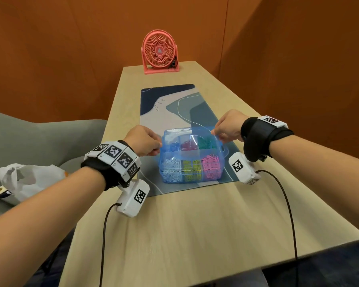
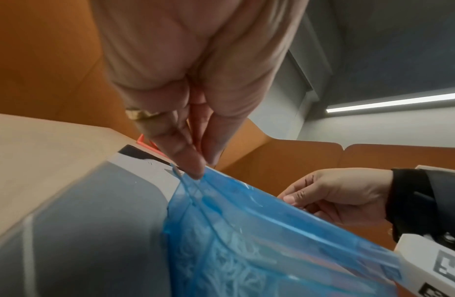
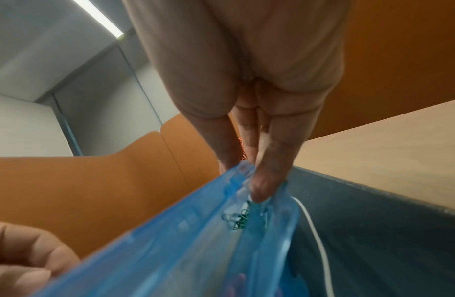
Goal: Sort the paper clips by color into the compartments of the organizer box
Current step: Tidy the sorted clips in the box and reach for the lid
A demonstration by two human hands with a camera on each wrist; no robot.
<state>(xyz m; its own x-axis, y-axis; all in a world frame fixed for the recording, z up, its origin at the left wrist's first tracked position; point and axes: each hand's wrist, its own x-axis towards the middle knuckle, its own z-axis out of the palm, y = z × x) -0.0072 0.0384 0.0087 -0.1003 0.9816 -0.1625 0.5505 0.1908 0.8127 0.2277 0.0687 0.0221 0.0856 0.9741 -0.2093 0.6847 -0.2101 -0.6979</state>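
Pinching lid (image 1: 190, 139) edges, left hand (image 1: 143, 140) and right hand (image 1: 228, 126) each gripping one side | box (image 1: 192, 162) sitting on mat (image 1: 174, 104) mid-worktop (image 1: 195, 224), between hands, long axis running left-right, equally near | clips (image 1: 210, 164) lying sorted inside | lid probably closing.

Black wristbands (image 1: 112, 172), white tagged modules (cabled), gold ring (image 2: 141, 114).

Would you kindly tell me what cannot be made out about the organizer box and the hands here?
- Head view: left hand and right hand show only their backs; the fingertips are hidden.
- Head view: clips in the far compartments of the organizer box blur behind the raised, glaring lid.
- Right wrist view: only some green clips show; the lid hides the rest.
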